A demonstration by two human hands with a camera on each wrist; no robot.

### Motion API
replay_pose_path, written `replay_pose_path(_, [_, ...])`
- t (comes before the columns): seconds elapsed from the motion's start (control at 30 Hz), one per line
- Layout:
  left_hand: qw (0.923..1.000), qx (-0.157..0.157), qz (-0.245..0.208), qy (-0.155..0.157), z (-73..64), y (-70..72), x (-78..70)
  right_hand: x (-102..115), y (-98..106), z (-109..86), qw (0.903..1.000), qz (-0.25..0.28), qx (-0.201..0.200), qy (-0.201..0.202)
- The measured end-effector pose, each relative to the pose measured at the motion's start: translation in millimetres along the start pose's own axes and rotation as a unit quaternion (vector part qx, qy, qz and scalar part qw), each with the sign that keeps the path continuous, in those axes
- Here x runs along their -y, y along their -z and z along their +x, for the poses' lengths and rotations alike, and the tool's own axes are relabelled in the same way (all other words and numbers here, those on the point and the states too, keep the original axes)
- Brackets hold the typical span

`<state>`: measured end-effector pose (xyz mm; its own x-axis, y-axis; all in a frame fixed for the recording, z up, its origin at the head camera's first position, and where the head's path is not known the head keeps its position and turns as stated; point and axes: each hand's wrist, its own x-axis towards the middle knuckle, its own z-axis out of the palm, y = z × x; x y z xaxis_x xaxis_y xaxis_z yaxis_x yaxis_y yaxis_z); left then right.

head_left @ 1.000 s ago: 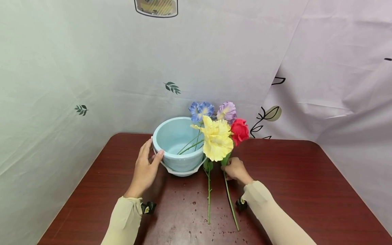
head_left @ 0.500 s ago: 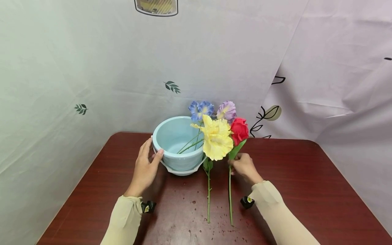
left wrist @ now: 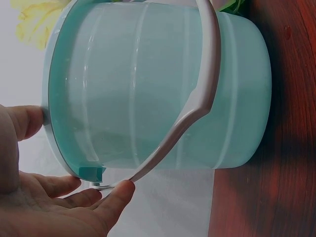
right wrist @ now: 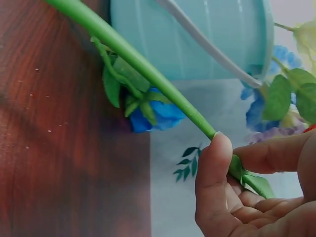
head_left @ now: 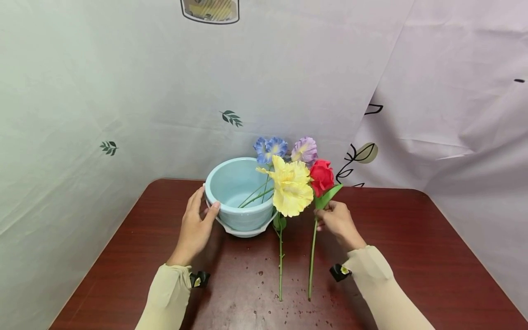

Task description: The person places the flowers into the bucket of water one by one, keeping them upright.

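Note:
In the head view, my left hand [head_left: 195, 229] holds the rim of a light blue bucket [head_left: 243, 220], thumb on the rim and fingers by the handle joint. Its white handle [left wrist: 210, 64] hangs down the front. My right hand [head_left: 338, 222] pinches the green stem [right wrist: 163, 84] of a red flower [head_left: 321, 178] just below its leaf. The stem slants upward, bloom at the top, right of the bucket. Leaning out over the bucket's right rim are a yellow flower [head_left: 290, 188], a blue iris-like flower [head_left: 270, 149] and a purple one [head_left: 304, 149].
A blue rose [right wrist: 160, 113] lies on the brown table [head_left: 396, 247] beside the bucket; its thorny stem [head_left: 281, 270] points toward me. Water drops dot the table's front. White cloth [head_left: 165, 91] with printed leaves hangs behind.
My right hand has moved right and slightly away from me with the red flower, whose stem end swung left and whose leaf came into sight. The left hand and bucket stay put.

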<state>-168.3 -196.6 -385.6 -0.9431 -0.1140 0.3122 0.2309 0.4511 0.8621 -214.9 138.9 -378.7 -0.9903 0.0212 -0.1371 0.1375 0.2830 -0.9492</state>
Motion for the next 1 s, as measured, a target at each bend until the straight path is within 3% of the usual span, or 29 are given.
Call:
replay_pose_path(0.57, [1.0, -0.005, -0.001, -0.001, 0.0, 0.0, -1.1, 20.3, 12.8, -10.6, 0.9986, 0.045, -0.003, 0.027])
replay_pose_path(1.0, [1.0, -0.007, 0.0, 0.001, 0.2, -0.1, -1.1, 31.7, 31.0, -17.4, 0.9959, 0.067, -0.039, 0.047])
